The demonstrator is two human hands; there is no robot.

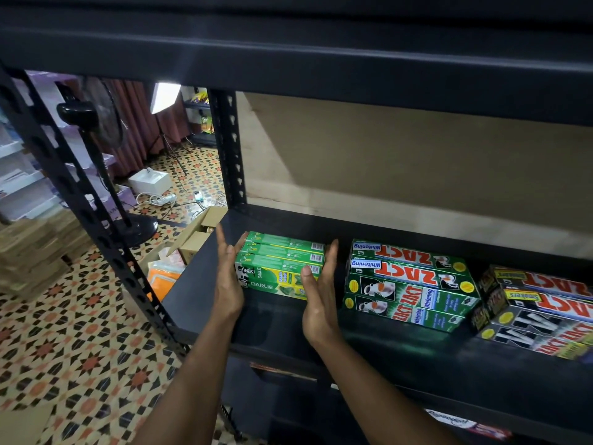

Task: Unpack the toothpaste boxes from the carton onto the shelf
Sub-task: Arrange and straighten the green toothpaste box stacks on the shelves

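Note:
A stack of green Darlie toothpaste boxes [282,263] lies on the black shelf [276,319], toward its left end. My left hand [228,277] is flat against the stack's left end, fingers straight and apart. My right hand [319,293] presses flat on the stack's right end, thumb lying over the front box. Neither hand wraps around a box. To the right sit green Zact Whitening boxes [409,284] and black Zact Smokers boxes [532,309], stacked two high. A brown carton [200,234] with open flaps stands on the floor behind the shelf's left end.
The upper shelf beam [288,59] hangs low over the shelf. Black slotted uprights [229,149] stand left of the boxes. On the patterned floor are a standing fan [96,130], a white box [149,181], cables and an orange bag [163,277].

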